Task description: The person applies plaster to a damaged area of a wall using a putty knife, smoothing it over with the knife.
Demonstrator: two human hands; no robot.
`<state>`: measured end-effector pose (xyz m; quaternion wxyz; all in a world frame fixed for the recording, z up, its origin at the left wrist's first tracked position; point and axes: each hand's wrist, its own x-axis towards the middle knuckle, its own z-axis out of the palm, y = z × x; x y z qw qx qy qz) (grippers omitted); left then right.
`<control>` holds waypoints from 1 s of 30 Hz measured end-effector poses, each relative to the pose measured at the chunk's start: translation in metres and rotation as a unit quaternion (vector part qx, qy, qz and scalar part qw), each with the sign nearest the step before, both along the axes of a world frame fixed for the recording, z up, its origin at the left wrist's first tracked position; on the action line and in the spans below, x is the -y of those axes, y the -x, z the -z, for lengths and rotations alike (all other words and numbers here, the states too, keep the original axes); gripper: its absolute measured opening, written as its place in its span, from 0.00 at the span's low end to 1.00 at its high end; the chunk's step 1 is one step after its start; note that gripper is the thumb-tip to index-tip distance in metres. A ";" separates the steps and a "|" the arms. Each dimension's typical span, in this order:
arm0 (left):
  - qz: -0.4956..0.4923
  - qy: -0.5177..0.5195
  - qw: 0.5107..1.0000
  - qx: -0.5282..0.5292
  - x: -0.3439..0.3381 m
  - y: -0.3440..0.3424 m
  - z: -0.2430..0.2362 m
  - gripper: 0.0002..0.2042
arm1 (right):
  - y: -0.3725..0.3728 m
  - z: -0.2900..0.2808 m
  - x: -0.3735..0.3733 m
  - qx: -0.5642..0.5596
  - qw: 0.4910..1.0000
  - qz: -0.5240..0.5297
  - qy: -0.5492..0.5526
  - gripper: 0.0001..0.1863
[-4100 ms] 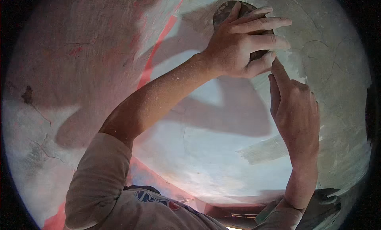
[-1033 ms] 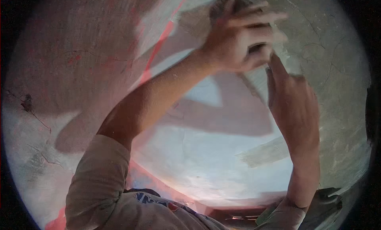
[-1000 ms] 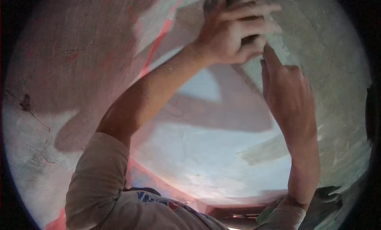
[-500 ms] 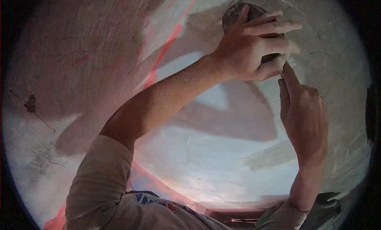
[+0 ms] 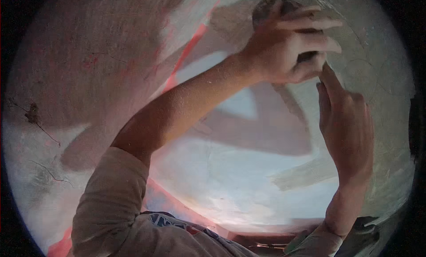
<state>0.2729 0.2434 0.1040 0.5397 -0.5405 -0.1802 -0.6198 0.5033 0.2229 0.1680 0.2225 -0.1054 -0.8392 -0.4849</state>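
Note:
A dark, rounded object (image 5: 262, 13) lies against a grey, streaked plaster-like surface (image 5: 239, 177). My left hand (image 5: 288, 50) covers most of it, with the fingers spread across its top and the thumb bent at the near side. More of the dark thing shows in the gap between thumb and forefinger; its exact kind cannot be made out. My right hand (image 5: 348, 119) is just to the right and nearer. Its forefinger is stretched up to the left thumb, and its own thumb stands apart. The other right fingers are folded and partly hidden, with nothing visible in them.
A red painted line (image 5: 188, 48) runs down the surface, left of the left hand. Cracks (image 5: 46, 135) mark the left side. A brownish smeared patch (image 5: 304, 173) lies below the right wrist. A dark reddish ledge (image 5: 266, 238) and dark cloth-like folds (image 5: 366, 232) sit at the lower edge.
Both hands have shifted slightly up and to the right, and the dark rounded object has moved along with the left hand. The right forefinger still meets the left thumb.

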 end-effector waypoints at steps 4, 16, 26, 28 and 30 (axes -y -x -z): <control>-0.028 0.004 1.000 -0.011 0.007 0.024 -0.006 0.17 | 0.028 0.004 -0.009 0.003 0.999 0.011 -0.051 0.20; 0.005 0.037 0.999 0.002 -0.002 -0.006 -0.015 0.18 | -0.007 -0.009 0.006 -0.017 1.000 0.001 -0.012 0.19; -0.065 0.026 0.996 0.051 0.000 0.004 -0.012 0.16 | 0.016 0.000 0.004 -0.037 0.999 0.020 -0.005 0.18; -0.066 0.009 0.995 0.074 -0.008 -0.001 -0.015 0.16 | 0.010 -0.010 0.010 -0.032 0.996 0.062 0.057 0.21; -0.042 0.024 0.996 0.076 -0.005 -0.013 -0.011 0.17 | 0.009 -0.009 0.006 -0.038 0.997 0.049 0.055 0.20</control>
